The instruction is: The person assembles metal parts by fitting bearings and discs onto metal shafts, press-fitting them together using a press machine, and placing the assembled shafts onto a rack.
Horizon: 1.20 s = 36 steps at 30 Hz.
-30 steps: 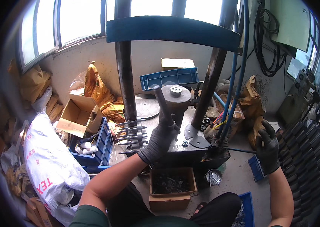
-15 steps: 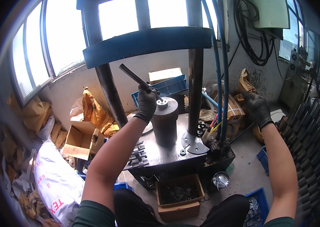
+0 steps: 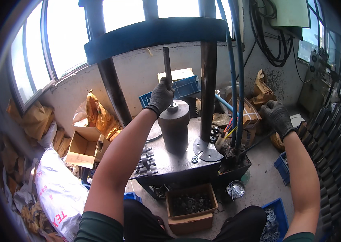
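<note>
Both hands wear dark grey gloves. My left hand [image 3: 161,97] is wrapped around a dark metal rod [image 3: 167,60], which stands nearly upright over the thick steel cylinder [image 3: 173,133]. The rod's lower end meets a small pale ring-shaped part [image 3: 173,107] on the cylinder's top; my hand partly hides that contact. Off to the right, my right hand [image 3: 278,117] is raised with its fingers curled in. Beside its wrist ends a thin dark lever [image 3: 257,144]; whether the fingers hold anything is hidden.
A blue press crossbeam [image 3: 154,36] spans above, between steel columns [image 3: 208,88]. On the metal table are several pins [image 3: 146,163] and a slotted plate [image 3: 207,151]. A cardboard box of parts [image 3: 190,218] stands below. Stacked dark bars [image 3: 331,157] line the right side.
The rod has swung from leaning up-left to nearly upright, with my left hand rising and moving right along with it. My right hand has shifted slightly right and down.
</note>
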### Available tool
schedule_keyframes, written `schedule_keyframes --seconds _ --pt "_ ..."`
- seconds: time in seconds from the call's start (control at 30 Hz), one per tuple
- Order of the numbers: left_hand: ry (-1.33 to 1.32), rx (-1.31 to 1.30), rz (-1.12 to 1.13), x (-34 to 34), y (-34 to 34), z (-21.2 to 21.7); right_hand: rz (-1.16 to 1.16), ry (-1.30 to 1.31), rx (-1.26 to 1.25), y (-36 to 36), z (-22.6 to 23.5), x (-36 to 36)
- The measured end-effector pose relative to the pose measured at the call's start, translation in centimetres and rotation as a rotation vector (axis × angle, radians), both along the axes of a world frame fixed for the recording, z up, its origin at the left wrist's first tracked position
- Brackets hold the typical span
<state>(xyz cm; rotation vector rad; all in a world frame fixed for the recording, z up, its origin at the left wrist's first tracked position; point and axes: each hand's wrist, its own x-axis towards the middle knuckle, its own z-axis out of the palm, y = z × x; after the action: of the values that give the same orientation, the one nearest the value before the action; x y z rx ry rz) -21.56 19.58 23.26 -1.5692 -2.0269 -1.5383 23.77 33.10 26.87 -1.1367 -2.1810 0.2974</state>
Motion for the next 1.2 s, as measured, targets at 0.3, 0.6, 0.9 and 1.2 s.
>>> schedule_keyframes --seconds 0.3,0.6,0.9,1.2 --pt "0.043 0.055 0.111 3.0 -1.0 -1.7 0.129 -0.207 0.014 -9.0 -4.6 7.2" --pt "-0.103 0.054 0.102 3.6 -1.9 -3.4 0.348 -0.606 -0.319 -16.4 -12.4 14.2" --pt "-0.124 0.067 0.154 3.2 -2.5 -3.5 0.267 -0.508 -0.189 -18.2 -13.4 13.2" --pt "-0.109 0.040 0.176 3.6 -2.9 -3.1 0.205 -0.499 -0.125 -18.7 -13.2 12.9"
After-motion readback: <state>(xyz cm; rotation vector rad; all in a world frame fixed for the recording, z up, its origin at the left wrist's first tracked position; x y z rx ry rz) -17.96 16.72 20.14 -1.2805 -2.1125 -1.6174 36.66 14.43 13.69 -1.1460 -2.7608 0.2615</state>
